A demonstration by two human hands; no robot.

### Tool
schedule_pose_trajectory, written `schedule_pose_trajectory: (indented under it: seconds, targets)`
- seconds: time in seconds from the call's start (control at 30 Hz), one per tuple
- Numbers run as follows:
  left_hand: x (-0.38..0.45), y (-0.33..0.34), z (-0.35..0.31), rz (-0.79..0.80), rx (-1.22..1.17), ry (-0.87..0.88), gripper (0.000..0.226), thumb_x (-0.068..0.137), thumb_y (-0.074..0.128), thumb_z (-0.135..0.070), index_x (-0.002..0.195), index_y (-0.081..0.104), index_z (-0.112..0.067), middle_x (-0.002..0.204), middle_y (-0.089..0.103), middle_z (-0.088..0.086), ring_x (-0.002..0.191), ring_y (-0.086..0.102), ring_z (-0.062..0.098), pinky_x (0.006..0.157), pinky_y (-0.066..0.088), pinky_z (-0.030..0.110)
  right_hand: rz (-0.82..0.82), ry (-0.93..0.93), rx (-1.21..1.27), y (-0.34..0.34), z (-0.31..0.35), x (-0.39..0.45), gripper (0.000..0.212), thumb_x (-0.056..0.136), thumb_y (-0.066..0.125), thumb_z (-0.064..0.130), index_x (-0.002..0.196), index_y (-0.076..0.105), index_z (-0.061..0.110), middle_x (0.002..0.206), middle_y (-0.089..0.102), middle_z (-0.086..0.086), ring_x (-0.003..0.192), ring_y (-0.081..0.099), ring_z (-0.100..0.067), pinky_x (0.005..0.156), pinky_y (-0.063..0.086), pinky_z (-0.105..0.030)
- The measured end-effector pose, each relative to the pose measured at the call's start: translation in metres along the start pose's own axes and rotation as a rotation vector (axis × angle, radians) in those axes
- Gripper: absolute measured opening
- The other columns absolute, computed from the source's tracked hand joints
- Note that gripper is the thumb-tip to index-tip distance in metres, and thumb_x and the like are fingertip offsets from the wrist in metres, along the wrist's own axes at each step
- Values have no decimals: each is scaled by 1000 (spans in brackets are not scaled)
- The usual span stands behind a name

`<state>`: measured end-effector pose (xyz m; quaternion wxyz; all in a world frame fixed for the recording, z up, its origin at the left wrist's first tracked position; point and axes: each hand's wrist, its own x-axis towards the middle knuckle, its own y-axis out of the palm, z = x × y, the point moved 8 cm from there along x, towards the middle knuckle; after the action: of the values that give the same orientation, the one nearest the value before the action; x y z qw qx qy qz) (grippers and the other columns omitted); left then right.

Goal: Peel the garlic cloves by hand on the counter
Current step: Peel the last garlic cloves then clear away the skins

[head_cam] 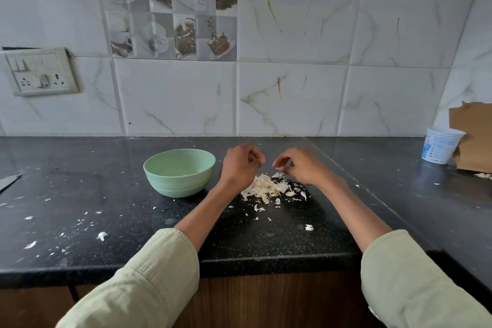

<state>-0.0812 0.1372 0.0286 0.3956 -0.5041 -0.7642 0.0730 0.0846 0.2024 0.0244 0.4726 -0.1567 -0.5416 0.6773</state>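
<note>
- Nearest my view are two pale green sleeves [149, 277], pushed up the forearms, which reach out over the front edge of the black counter [266, 242].
- My left hand [241, 164] is raised above the counter just right of the bowl, with its fingers curled in toward the thumb. Something small may be pinched there, but I cannot tell whether it is a garlic clove or nothing.
- My right hand [300, 166] sits close beside it, apart from it, fingers bent downward. A small pale scrap shows at its fingertips, and I cannot tell whether the hand actually grips it.
- A pile of garlic skins [269, 188] lies on the counter just below and between the two hands. The left wrist covers its left edge.
- I can pick out no whole garlic clove for certain.
- A light green bowl [179, 172] stands just left of the left hand. Its contents are hard to make out.
- Loose skin flakes [102, 235] are scattered across the counter, mostly to the left and front.
- A knife blade [9, 181] pokes in at the far left edge.
- A white plastic tub [440, 148] stands at the far right against torn brown cardboard [472, 138].
- A switch and socket plate [40, 72] hangs on the tiled wall at left.
</note>
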Motion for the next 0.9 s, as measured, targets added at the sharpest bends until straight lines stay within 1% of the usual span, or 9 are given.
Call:
schedule_pose_trajectory:
  seconds: [0.1,0.2,0.3,0.4,0.47,0.53,0.63,0.73,0.9]
  targets:
    - [0,3,0,40,38,15,18,91,76,-6,86,78,-23,79,73,-15,74,65,-4,68,47,14,55,0,-5,8,3,-2,16,93,79,16,107,78,24,98,68,17,85,63,1,69,44,-19]
    - [0,3,-2,45,52,17,11,96,75,-18,89,81,-24,78,71,-18,77,65,-3,66,46,14,29,-16,-30,8,5,-1,11,92,82,16,97,78,24,91,69,15,83,64,0,72,46,-22]
    - [-1,4,-3,45,51,11,16,100,71,-25,89,82,-23,76,70,-18,76,66,-3,65,45,15,-3,-24,-8,5,7,-2,10,93,81,14,94,76,23,89,70,13,83,66,-3,71,46,-23]
    - [-1,3,-3,37,41,12,10,98,72,-23,92,80,-22,79,72,-15,78,67,1,71,50,21,-57,-30,124,-8,12,-3,9,93,80,19,96,72,21,88,73,10,81,67,-4,74,49,-24]
    - [-1,3,-2,43,7,10,4,96,75,-20,97,79,-20,84,73,-11,79,67,3,71,51,21,-83,-32,259,-17,16,-5,8,95,78,18,99,72,19,89,77,5,77,69,-2,71,51,-19]
    - [-1,3,-3,52,-47,13,7,93,78,-14,99,79,-18,84,74,-8,77,67,5,71,52,20,-80,-32,414,-23,19,-7,8,97,75,14,104,72,14,90,79,-1,75,69,1,69,52,-15]
    - [0,2,-5,44,-135,22,4,93,79,-15,97,80,-15,83,77,-4,74,68,5,69,53,17,-67,-34,569,-26,21,-10,14,98,75,19,109,73,13,93,81,-3,86,73,-9,78,57,-23]
    - [0,1,-6,46,-228,27,10,96,78,-20,97,80,-10,79,78,-1,69,70,4,68,53,14,-59,-54,688,-27,22,-9,17,97,76,17,112,74,10,93,81,-5,84,73,-9,81,56,-25]
    - [2,-3,-4,37,-370,5,12,95,79,-21,99,78,-9,82,79,2,70,75,12,75,61,26,-23,-77,851,-29,25,-8,14,100,70,10,112,78,8,102,80,-13,93,73,-16,91,58,-30]
